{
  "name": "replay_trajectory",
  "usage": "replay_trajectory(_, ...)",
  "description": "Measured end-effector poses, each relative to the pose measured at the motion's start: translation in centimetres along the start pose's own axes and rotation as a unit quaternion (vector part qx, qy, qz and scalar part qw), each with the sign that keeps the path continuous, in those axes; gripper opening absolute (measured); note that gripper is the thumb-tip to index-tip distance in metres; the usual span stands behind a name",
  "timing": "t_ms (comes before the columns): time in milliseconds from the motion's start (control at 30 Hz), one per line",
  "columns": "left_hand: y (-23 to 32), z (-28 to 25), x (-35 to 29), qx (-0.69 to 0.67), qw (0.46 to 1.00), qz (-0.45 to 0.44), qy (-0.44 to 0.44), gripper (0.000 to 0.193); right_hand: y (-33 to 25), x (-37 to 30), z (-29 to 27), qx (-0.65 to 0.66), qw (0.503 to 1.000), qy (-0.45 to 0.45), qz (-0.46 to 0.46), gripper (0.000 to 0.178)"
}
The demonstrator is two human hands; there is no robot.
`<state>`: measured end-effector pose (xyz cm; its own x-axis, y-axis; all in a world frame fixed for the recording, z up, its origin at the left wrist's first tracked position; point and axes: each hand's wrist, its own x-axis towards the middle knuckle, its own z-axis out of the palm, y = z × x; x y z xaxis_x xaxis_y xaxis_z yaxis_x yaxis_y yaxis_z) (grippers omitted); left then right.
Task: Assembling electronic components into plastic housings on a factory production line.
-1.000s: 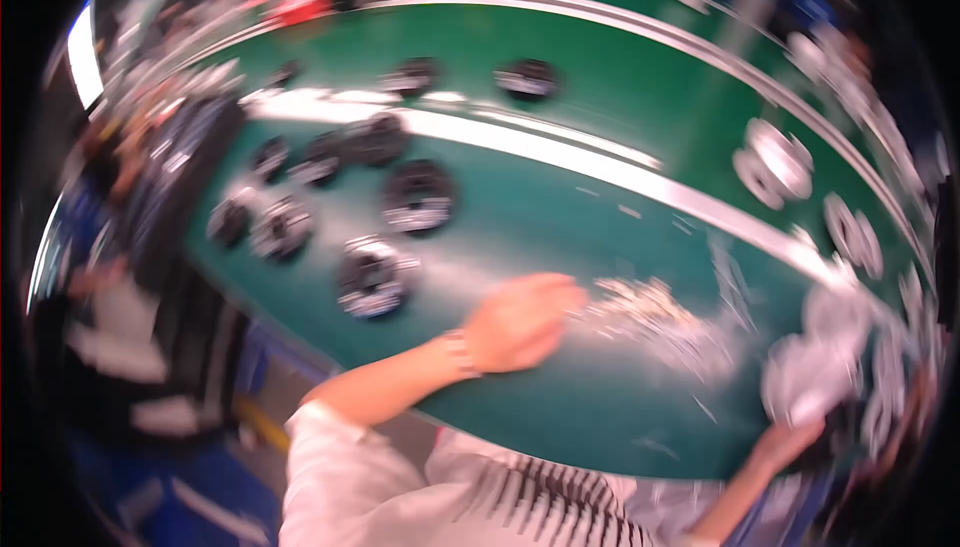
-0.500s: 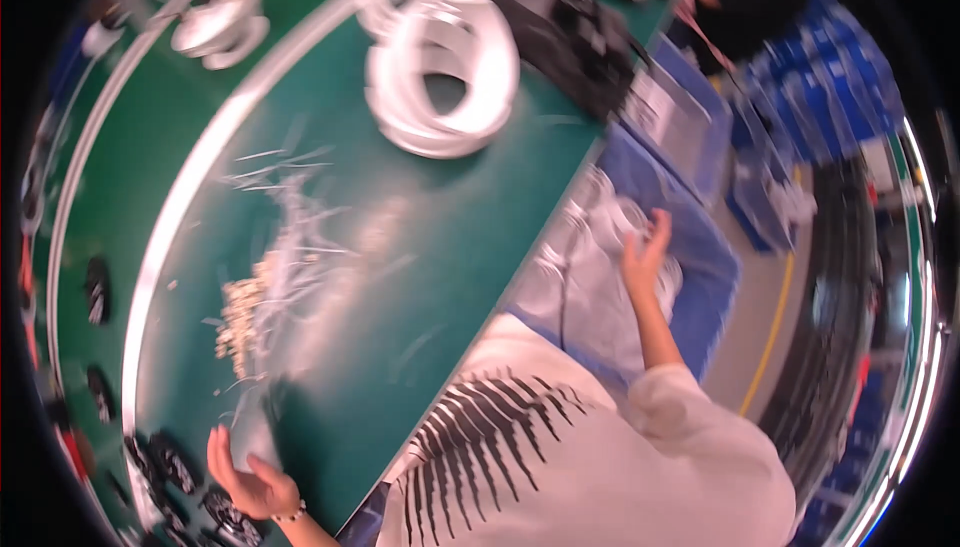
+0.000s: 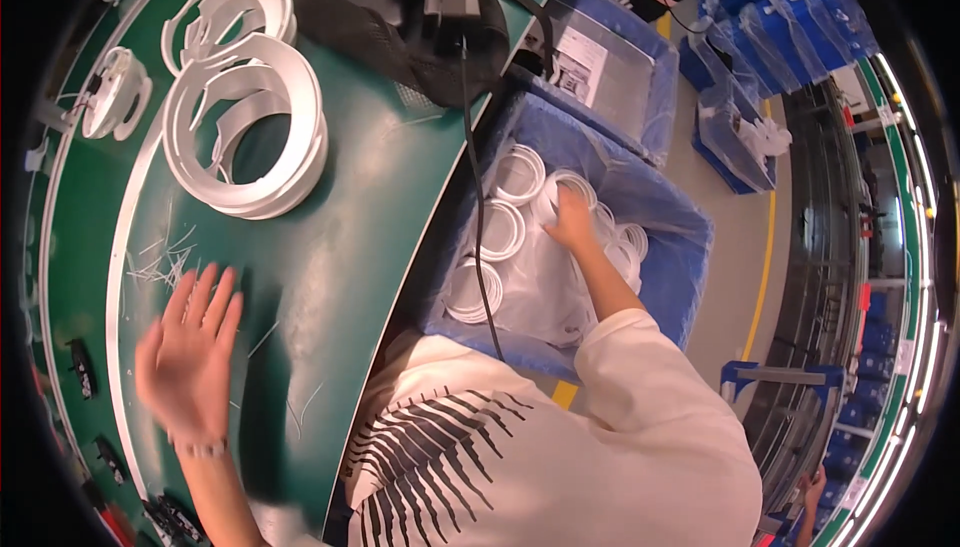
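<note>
My right hand [image 3: 572, 222] reaches down into a blue bin [image 3: 690, 247] lined with clear plastic, its fingers closed on a white plastic ring [image 3: 574, 187]; the fingertips are partly hidden there. Several similar rings lie around it, among them a stacked ring [image 3: 472, 292] near the bin's table side. Over the green table [image 3: 330, 277], my left hand [image 3: 190, 357] is open with fingers stretched, holding nothing. Just beyond its fingertips lie thin white plastic strips [image 3: 165, 262]. Farther off on the table stand large white ring-shaped housings [image 3: 305, 147].
A black bag [image 3: 400, 27] sits at the table's far right edge, its dark cable [image 3: 477, 177] hanging across the bin. Beyond are another blue bin [image 3: 655, 97] holding a paper sheet and stacked blue crates [image 3: 790, 22]. Black parts [image 3: 82, 372] lie left. Another person's hand [image 3: 813, 487] shows lower right.
The view has swung rightward, so table things appear farther left. My left hand has moved forward over the table near the strips. My right hand, earlier spread above the bin, has closed on a ring.
</note>
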<state>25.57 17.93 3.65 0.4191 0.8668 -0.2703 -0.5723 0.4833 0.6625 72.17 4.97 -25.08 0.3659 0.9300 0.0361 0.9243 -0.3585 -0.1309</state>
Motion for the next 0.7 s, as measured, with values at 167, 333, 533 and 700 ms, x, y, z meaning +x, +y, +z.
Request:
replay_trajectory(167,-1.2,2.6,5.9,-0.132,0.991,-0.004,0.019,0.057,2.1,1.9,2.3,0.03,0.973,-0.181,0.142,0.068)
replay_trajectory(333,-2.3,3.6,7.2,-0.175,0.983,0.023,0.04,0.071,3.0,1.1,6.0,-0.002,0.944,-0.293,0.152,0.056)
replay_trajectory(533,-3.1,1.6,2.9,0.051,0.993,0.042,0.098,0.059,1.9,1.3,7.4,-0.036,0.956,-0.242,0.159,0.041)
replay_trajectory(700,-1.4,-0.3,-5.6,0.2,0.977,-0.003,0.069,0.057,2.2,1.4,-0.1,0.006,0.97,-0.066,0.235,0.054)
